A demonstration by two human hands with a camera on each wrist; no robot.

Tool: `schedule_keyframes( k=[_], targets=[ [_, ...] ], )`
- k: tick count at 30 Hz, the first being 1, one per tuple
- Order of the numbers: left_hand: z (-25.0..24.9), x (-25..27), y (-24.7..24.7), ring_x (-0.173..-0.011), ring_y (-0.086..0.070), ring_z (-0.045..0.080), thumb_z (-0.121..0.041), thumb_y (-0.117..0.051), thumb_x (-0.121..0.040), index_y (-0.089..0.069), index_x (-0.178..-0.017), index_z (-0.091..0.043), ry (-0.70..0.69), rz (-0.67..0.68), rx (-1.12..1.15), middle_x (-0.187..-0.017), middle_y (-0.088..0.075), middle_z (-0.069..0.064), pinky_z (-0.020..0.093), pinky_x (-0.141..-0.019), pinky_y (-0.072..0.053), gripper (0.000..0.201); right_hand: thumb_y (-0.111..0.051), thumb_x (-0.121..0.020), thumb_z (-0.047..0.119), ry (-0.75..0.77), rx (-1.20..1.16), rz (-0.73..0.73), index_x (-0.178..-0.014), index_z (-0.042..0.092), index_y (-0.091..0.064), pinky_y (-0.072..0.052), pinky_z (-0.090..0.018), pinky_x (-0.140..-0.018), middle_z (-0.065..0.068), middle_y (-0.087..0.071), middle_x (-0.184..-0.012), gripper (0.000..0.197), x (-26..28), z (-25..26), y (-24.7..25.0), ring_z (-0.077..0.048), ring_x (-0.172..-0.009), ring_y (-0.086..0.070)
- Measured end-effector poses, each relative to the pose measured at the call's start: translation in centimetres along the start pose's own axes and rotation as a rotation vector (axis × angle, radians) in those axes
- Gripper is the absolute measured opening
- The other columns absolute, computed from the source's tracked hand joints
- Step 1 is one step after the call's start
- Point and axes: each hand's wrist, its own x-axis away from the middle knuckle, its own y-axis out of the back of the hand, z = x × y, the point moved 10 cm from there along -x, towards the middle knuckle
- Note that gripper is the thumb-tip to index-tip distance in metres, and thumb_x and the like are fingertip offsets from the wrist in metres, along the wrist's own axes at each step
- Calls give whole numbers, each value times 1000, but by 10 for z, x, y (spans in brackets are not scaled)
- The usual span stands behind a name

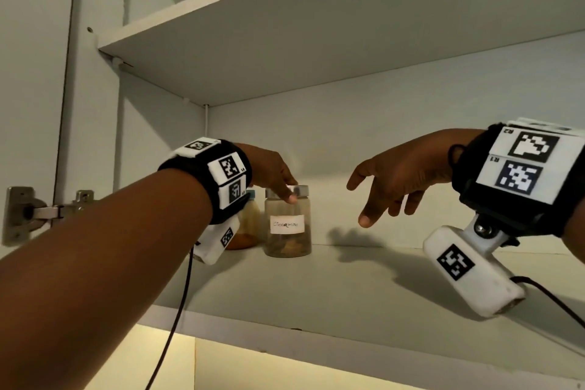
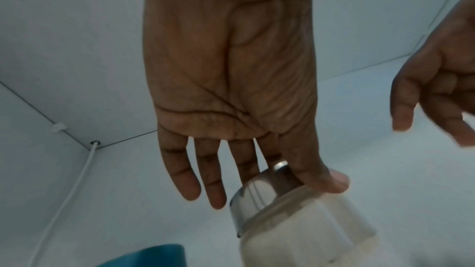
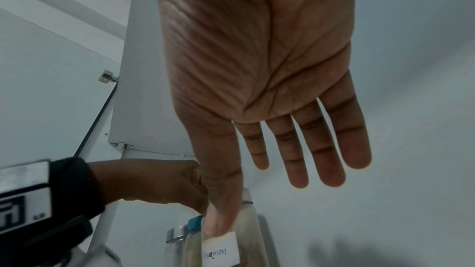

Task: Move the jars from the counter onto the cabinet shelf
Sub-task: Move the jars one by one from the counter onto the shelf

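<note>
A glass jar [image 1: 287, 225] with a steel lid and a handwritten "Cinnamon" label stands on the lower cabinet shelf [image 1: 364, 298], near the back left. My left hand [image 1: 280, 184] is over its lid with the fingers straight, and the thumb [image 2: 326, 180] touches the lid's rim [image 2: 259, 192]. Just left of it a jar with a blue lid [image 1: 248, 225] and orange-brown contents stands partly behind my wrist. My right hand [image 1: 383, 196] hovers open and empty to the right of the cinnamon jar [image 3: 246, 230], palm down.
The right wrist view shows a second steel lid [image 3: 176, 235] left of the blue lid [image 3: 194, 223]. An upper shelf [image 1: 285, 41] hangs overhead. The door hinge [image 1: 31, 215] is at the far left. A thin white cable [image 2: 64, 190] runs down the back corner.
</note>
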Motion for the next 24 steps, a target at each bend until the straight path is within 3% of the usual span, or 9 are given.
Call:
schedule_keyframes(
  k=[3,6,11,14,18,24],
  targets=[
    [4,-12,3,-120,-53,18,-36,-70,-82,-61,-125,-17,-9,-53,-84,-129,-61,-1,32,-105,-34,48,-82,-71,31,7,14,-9,-139,28,-39,-56,-38,-88,-1,-64,-107,80,-2,0,1,-22,-98,-64],
    [8,-22,2,-119,-55,21,-26,-70,-84,-61,-126,-9,1,-63,-142,-127,-62,5,31,-103,-37,46,-82,-72,31,11,34,-13,-139,27,-40,-56,-39,-88,-2,-63,-107,79,-3,0,1,-23,-98,-64],
    [15,-31,4,-116,-57,22,-19,-73,-81,-64,-122,-7,-1,-78,-243,-122,-65,8,29,-99,-40,43,-82,-71,32,21,55,-19,-138,27,-42,-56,-38,-86,-1,-63,-102,78,-5,-1,2,-22,-97,-65],
    [15,-28,6,-113,-59,21,-20,-74,-79,-67,-118,-10,-12,-106,-263,-118,-67,6,29,-96,-42,40,-82,-71,32,20,75,-11,-138,27,-41,-56,-38,-86,-2,-65,-105,79,-6,-1,1,-22,-97,-65],
    [14,-22,2,-113,-58,22,-23,-70,-84,-63,-124,-12,-22,-111,-293,-121,-66,7,27,-93,-41,43,-82,-71,31,17,88,1,-138,27,-41,-56,-39,-88,-2,-66,-106,78,-6,0,0,-23,-98,-65],
    [-3,18,18,-128,-45,21,-44,-63,-86,-53,-133,-20,-80,-249,-177,-140,-49,2,33,-105,-33,54,-81,-72,36,3,83,0,-138,29,-40,-55,-38,-88,-1,-63,-106,77,1,5,1,-22,-100,-64]
  ],
)
